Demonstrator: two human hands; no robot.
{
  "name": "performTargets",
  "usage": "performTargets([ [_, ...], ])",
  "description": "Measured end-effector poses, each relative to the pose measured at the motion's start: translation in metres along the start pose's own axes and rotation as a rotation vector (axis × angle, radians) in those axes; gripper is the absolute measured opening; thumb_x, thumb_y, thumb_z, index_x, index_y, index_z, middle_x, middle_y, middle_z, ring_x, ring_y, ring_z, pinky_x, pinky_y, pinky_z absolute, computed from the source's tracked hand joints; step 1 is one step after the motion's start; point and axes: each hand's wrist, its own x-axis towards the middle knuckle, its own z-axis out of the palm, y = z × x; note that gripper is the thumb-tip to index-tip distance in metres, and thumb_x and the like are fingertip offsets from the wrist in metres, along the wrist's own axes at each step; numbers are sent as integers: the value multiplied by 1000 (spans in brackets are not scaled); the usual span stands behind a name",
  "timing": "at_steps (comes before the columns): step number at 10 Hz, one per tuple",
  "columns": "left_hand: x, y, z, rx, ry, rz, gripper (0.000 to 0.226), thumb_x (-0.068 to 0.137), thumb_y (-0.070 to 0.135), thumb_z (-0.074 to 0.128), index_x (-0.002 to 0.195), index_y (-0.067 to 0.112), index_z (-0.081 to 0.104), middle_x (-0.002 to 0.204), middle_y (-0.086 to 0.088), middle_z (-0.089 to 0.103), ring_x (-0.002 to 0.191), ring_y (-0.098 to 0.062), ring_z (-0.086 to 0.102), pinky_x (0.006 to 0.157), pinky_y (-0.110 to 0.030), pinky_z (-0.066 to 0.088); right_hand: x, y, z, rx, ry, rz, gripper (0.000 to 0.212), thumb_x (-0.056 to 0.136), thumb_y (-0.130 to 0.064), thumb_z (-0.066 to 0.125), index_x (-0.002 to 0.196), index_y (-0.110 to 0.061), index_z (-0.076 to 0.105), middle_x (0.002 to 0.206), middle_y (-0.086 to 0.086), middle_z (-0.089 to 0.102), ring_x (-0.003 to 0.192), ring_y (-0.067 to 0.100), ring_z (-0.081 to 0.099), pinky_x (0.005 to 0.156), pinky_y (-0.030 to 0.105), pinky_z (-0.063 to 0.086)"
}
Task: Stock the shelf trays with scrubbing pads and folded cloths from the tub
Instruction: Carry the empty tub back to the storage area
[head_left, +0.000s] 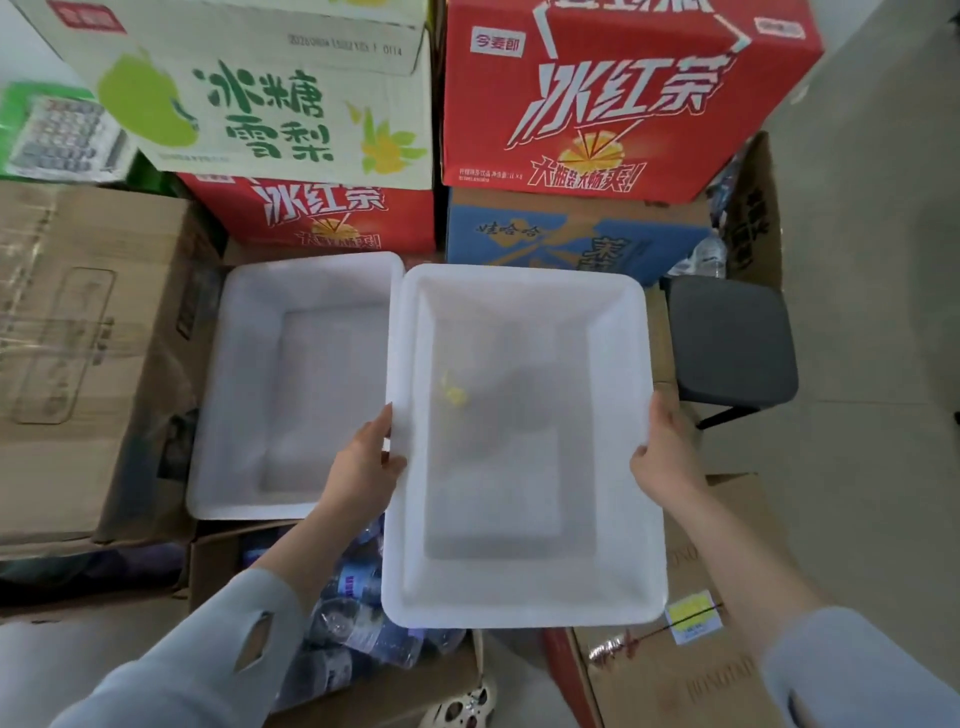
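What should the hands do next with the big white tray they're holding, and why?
Probably set it down next to the other one. The left hand and right hand grip the long sides of the white tray, which looks empty apart from a small yellow scrap. A second white tray already rests beside it, so both could then be filled.

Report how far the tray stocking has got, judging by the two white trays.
Done: nothing stocked. The left tray sits among the cartons with no pads or cloths in it. In hand: the left hand and right hand grip the side rims of the right tray, which looks empty apart from a small yellow scrap. Left: all the filling; no tub, pads or cloths are in view.
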Motion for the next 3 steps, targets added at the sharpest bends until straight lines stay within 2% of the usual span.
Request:
performTargets([
  [1, 5, 2, 6, -18, -4, -2, 69, 93, 3, 56, 152, 24, 28, 138, 1, 51, 94, -20, 58, 83, -24, 40, 5, 9, 5, -6, -81, -12, 79, 92, -7, 44, 153, -20, -4, 155, 7, 22, 130, 30, 40, 99, 43, 46],
  [2, 9, 5, 10, -35, -17, -7, 74, 92, 2, 57, 153, 27, 23, 142, 1, 49, 102, -19, 57, 85, -19, 37, 5, 14, 5, 32, -192, -30, 78, 96, -13, 46, 154, -21, -5, 162, -2, 7, 146, 23, 20, 114, 37, 28],
  [3, -7, 10, 5, -54, -21, -9, 74, 92, 4, 59, 154, 23, 22, 148, -1, 43, 122, -24, 53, 95, -23, 40, -10, 9, -15, 176, -199, -47, 75, 97, -14, 49, 154, -26, 2, 160, -6, 14, 145, 20, 23, 115, 37, 27],
])
